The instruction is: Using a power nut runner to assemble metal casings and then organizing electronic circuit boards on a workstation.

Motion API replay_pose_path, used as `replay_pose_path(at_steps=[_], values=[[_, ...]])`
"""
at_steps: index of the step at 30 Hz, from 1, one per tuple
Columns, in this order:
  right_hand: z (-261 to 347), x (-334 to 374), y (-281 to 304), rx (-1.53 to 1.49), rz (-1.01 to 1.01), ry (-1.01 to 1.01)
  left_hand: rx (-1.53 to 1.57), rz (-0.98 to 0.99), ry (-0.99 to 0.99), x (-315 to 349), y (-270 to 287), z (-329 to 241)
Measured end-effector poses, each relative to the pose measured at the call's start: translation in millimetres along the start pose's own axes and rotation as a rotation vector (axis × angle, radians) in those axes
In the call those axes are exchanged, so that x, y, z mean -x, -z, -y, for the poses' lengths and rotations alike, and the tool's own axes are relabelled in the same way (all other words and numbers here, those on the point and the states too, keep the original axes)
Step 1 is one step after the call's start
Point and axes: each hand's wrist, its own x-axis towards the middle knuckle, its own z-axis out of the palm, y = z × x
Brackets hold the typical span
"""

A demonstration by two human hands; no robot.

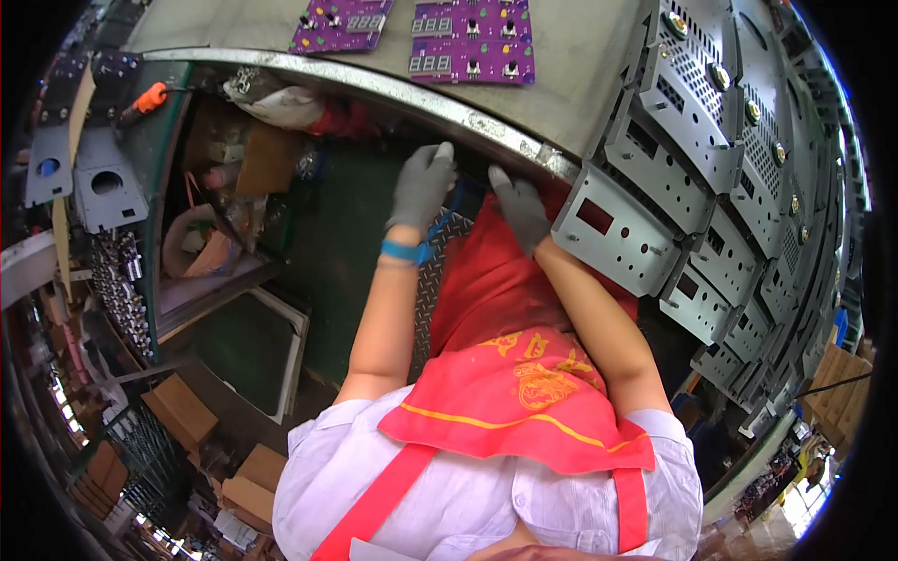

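Observation:
My left hand [423, 189], in a grey glove with a blue wrist strap [406, 251], is held just below the metal edge of the table [374, 82]. Its fingers are curled in, and whatever they may hold is hidden. To its right, my right hand [520, 211], also grey-gloved, is over the red apron [505, 271] close under the same edge. One digit points up toward the table; the remaining fingers are mostly out of sight. Purple circuit boards [472, 42] with small displays and knobs lie on the table beyond both hands, and another purple board [341, 24] lies left of them.
Grey perforated metal panels [617, 229] stand in overlapping rows at the right, close to my right forearm. On the left are an orange-handled tool [150, 99], grey metal brackets [108, 182] and an open compartment holding a cardboard box [269, 161]. More cardboard boxes [181, 411] sit lower left.

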Motion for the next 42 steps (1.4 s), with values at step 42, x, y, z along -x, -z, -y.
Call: replay_pose_path(at_steps=[42], values=[[31.5,257.1,238.2,-1.163,0.416,0.478,-0.664,-0.029,-1.669,175.0,36.8,-226.7]])
